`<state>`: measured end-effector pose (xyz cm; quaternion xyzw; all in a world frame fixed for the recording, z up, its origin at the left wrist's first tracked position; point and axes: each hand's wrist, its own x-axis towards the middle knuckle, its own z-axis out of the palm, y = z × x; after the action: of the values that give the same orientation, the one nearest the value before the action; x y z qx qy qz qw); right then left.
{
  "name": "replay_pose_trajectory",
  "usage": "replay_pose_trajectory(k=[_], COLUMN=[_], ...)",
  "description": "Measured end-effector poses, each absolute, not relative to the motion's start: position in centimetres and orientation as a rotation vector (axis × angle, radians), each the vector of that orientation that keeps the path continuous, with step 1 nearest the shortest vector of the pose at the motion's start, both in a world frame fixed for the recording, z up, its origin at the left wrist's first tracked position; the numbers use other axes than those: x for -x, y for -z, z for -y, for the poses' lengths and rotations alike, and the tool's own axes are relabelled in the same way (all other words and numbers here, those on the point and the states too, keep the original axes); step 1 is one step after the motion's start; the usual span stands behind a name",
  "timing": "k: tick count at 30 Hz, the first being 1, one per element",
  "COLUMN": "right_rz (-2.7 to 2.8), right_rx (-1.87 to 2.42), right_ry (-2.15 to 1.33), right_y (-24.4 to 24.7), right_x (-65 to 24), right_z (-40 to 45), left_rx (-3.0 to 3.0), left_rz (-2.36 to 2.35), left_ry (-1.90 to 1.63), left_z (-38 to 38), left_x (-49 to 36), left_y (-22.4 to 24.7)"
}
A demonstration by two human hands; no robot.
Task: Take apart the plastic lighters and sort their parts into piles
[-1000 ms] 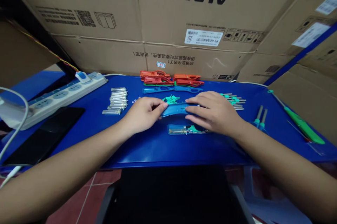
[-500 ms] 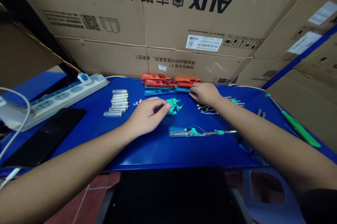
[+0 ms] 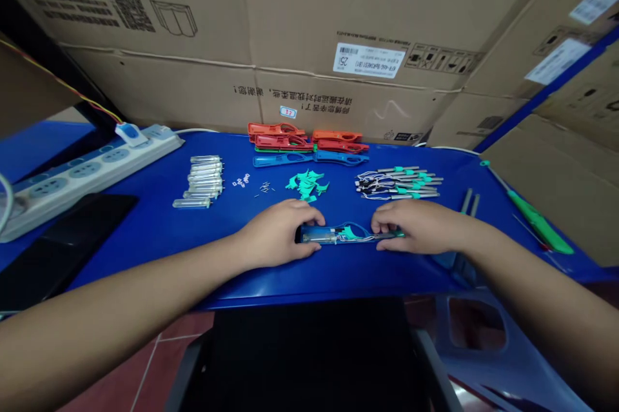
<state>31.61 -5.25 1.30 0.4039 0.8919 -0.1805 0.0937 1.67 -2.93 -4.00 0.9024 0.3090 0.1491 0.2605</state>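
Note:
In front of me lies an opened long lighter (image 3: 345, 234), a blue handle shell with a clear tank, a green trigger, wires and a metal rod inside. My left hand (image 3: 278, 235) grips its tank end between thumb and fingers. At the rod end, the fingers of my right hand (image 3: 411, 225) close around the lighter. Just beyond my left hand sits a pile of green triggers (image 3: 307, 185). Wired metal rods (image 3: 401, 182) with green pieces lie beyond my right hand.
Clear tanks (image 3: 200, 181), small white parts (image 3: 240, 181) and tiny pins (image 3: 264, 189) lie to the left. Orange, red and blue shells (image 3: 285, 158) sit at the back. A power strip (image 3: 97, 170), a black phone (image 3: 72, 244) and a green lighter (image 3: 541, 225) flank them.
My left hand has left the green triggers and my right hand has left the blue shell at the back. Both have come down onto the opened lighter. The view has tilted down slightly.

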Motion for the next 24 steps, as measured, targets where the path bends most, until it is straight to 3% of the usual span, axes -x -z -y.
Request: replay_pose_trajectory(k=[24], right_rz=[-3.156], right_rx=[-1.341], right_ry=[0.464], right_y=[-2.4], right_x=[-30.9], right_z=[7.1], left_rx=[-2.381], left_rz=[-0.917], left_ry=[-0.321], left_z=[3.1], left_x=[-1.8], left_y=[3.4])
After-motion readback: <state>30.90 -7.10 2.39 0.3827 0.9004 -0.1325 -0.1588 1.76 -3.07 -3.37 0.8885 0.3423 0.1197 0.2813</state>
